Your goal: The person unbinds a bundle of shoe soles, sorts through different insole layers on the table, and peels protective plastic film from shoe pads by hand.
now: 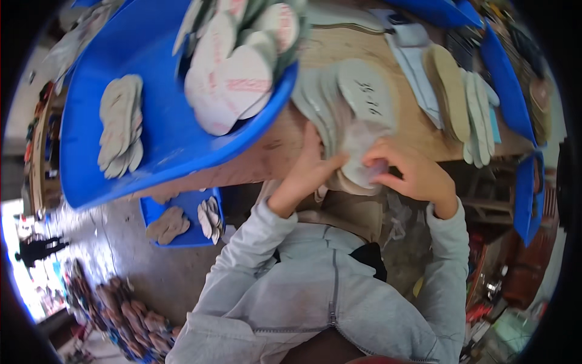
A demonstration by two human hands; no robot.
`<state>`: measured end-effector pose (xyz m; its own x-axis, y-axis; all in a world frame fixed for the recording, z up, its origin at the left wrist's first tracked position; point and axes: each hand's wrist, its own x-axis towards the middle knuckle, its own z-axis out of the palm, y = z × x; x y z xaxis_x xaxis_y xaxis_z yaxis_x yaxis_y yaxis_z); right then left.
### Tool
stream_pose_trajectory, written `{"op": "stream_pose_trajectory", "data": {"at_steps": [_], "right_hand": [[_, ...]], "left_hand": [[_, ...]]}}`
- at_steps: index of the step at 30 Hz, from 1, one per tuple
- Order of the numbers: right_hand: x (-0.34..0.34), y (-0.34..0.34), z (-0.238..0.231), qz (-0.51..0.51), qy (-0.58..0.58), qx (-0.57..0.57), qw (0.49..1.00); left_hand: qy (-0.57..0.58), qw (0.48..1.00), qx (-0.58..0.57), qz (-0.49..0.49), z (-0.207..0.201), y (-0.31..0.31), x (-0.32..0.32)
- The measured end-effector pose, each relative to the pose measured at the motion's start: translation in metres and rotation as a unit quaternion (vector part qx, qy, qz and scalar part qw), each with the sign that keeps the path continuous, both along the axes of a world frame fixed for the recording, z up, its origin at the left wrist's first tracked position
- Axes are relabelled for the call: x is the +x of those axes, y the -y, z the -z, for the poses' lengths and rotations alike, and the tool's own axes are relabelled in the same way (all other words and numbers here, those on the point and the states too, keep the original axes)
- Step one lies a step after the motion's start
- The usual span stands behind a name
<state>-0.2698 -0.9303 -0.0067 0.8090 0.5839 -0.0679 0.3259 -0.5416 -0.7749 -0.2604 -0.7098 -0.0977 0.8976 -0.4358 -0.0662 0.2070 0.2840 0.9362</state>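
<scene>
Pale insoles lie overlapped at the table's near edge, the top one with dark handwriting. My left hand grips their near left side, the thumb over the top and the other fingers partly hidden along the edge. My right hand is closed in a pinch over the near end of the top insole. Between its thumb and fingertips is a small, thin, translucent purplish piece, too blurred to name exactly.
At the left, a big blue bin holds piled insoles with red print and a smaller bundle. Tan and white insoles stand on the wooden table's right side. Another blue bin sits below.
</scene>
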Motion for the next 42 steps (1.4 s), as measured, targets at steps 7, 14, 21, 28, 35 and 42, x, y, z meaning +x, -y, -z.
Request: {"op": "stream_pose_trajectory", "data": {"at_steps": [7,14,21,28,35,42], "right_hand": [[0.003,-0.006,0.010,-0.024,0.022,0.076,0.997],[0.024,0.022,0.041,0.048,-0.098,0.355,0.928],[0.090,0.051,0.037,0.189,-0.180,0.381,0.887],[0.181,0.075,0.042,0.290,-0.104,0.391,0.867],[0.296,0.176,0.042,0.355,0.030,0.452,0.818],[0.251,0.183,-0.125,0.346,0.362,0.411,0.762]], "left_hand": [[0.073,0.997,0.025,-0.009,-0.011,0.010,-0.002],[0.054,0.997,0.043,0.017,-0.011,0.006,0.000],[0.053,0.997,0.043,0.025,-0.013,0.004,0.000],[0.060,0.997,0.031,0.030,-0.009,0.004,0.000],[0.087,0.994,0.058,0.021,-0.004,0.005,-0.002],[0.058,0.996,0.056,0.023,-0.010,0.003,0.001]]}}
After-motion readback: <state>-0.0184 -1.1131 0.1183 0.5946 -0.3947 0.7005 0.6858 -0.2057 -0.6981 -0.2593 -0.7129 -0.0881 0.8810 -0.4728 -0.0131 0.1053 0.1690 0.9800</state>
